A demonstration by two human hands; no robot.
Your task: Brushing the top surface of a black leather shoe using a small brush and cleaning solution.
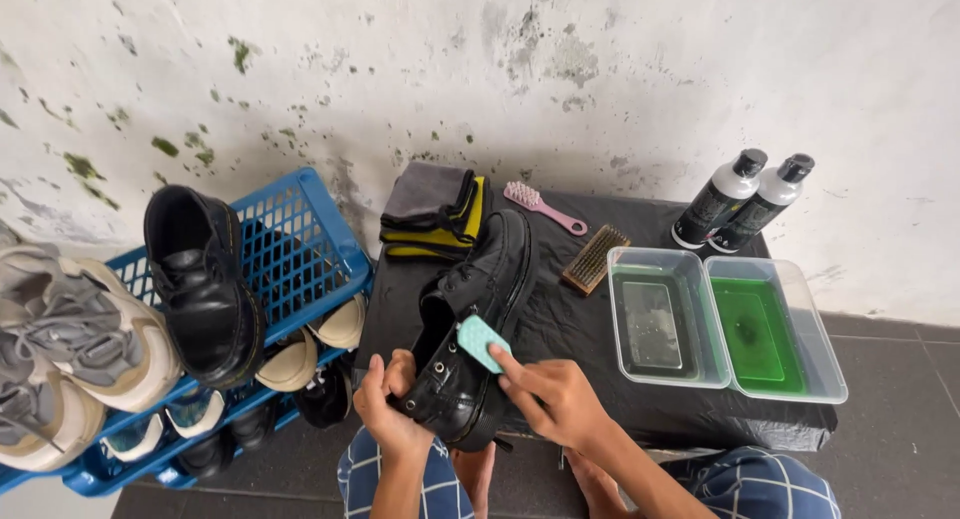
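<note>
Far left, rack: a blue plastic crate rack (300, 241) stood against the stained wall, tilted. Grey-and-cream sneakers (70, 339) rested on its left end; a black lace-up boot (200, 279) stood upright on its top edge. More shoes showed on the tiers beneath, partly hidden.

Left hand: the left hand (390, 404) was closed round the heel end of the black leather shoe (480, 309), fingers curled over the collar by the opening, thumb side toward the camera. Grip firm, wrapped, nothing else in it.

Shoe position: it lay at the front left edge of the low table covered in black cloth (560, 329), heel at the person's knees and in the left hand, toe pointing away toward the wall. Sole faced right; upper tilted toward the left.

Right hand: the right hand (555, 399) pinched a small mint-green scrubbing pad (483, 341) between fingertips and thumb, fingers nearly closed on it. Pad pressed against the shoe's side just above the eyelets, right beside the left hand's hold.

Behind the shoe: folded grey and yellow cloths (432, 214), then a pink-handled brush (545, 207), then a wooden bristle brush (594, 260), each lying apart.

Right of table: two clear tubs side by side, touching; the left tub (665, 319) with dark greenish liquid, the right tub (775, 334) bright green.

Back right corner: two grey bottles with black caps (740, 201), standing together.
</note>
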